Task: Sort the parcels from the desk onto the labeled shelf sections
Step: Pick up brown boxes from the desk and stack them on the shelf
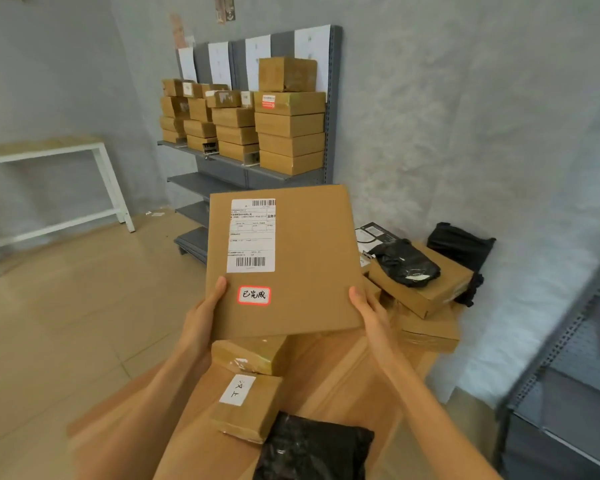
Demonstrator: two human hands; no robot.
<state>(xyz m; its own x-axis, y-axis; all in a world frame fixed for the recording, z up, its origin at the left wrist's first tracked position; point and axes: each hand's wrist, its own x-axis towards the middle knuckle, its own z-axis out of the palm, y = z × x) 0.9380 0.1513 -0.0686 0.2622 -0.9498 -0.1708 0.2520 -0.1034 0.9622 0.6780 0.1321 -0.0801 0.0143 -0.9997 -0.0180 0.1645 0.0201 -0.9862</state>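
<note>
Flat cardboard parcel (291,261) gripped at its near corners by both hands, left (205,306) and right (369,310), above the desk (343,368).

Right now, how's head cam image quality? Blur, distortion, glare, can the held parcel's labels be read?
Head view: strong wide-angle bending at the edges, the grey metal shelf rack on the right smeared; centre sharp. The large flat brown cardboard parcel, gripped by left hand and right hand, shows clear barcodes on its white shipping label, fine print too small; red-bordered sticker legible. Lighting soft, no glare.
</note>
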